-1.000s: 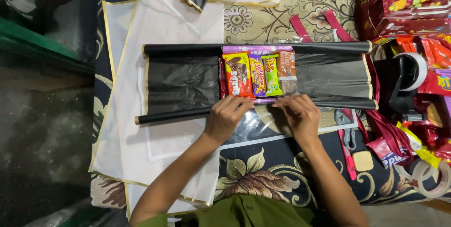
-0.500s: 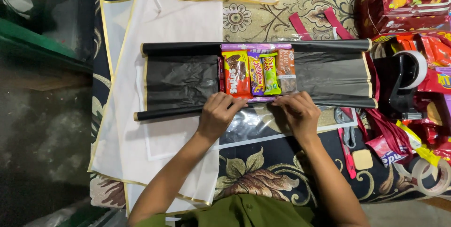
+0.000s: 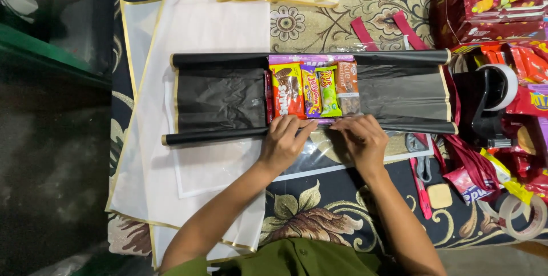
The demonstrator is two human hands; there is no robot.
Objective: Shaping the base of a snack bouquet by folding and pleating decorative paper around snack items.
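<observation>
Left hand (image 3: 282,142) and right hand (image 3: 359,139) press flat, fingers extended, gripping nothing, on the black sheet's (image 3: 222,99) near rolled edge; its long axis runs left-right, snack packets (image 3: 313,89) directly beyond.

A floral patterned rug (image 3: 319,25) covers the floor; white gold-edged sheets (image 3: 200,25) lie left of centre, snack packets (image 3: 502,2) upper right.

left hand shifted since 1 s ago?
No real move. The left hand stays pressed on the near rolled edge of the black sheet, just below the row of snack packets, as before.
</observation>
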